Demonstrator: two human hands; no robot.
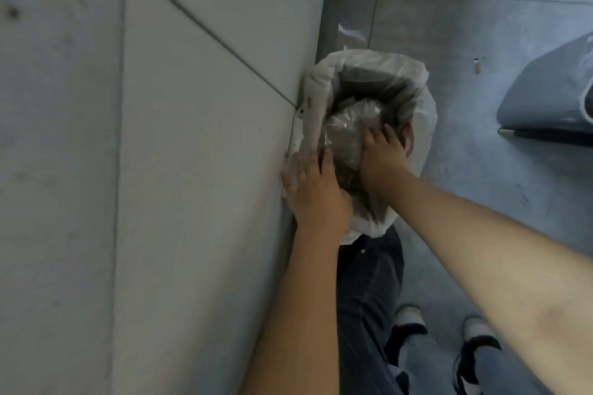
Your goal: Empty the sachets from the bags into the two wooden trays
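Observation:
A bin lined with a white plastic liner [420,112] stands on the floor against the wall. Inside it sits a clear plastic bag [348,130] with brownish contents, crumpled. My left hand [313,189] lies flat on the bag's near left side at the liner's rim, fingers spread. On the bag's right side, my right hand [382,155] presses with fingers apart. Both hands clasp the bag between them. No wooden trays or loose sachets are in view.
A grey panelled wall [160,138] fills the left half. The grey tiled floor [481,26] lies to the right, with a grey upholstered seat [545,96] at the right edge. My dark trousers and two shoes [410,321] are below the bin.

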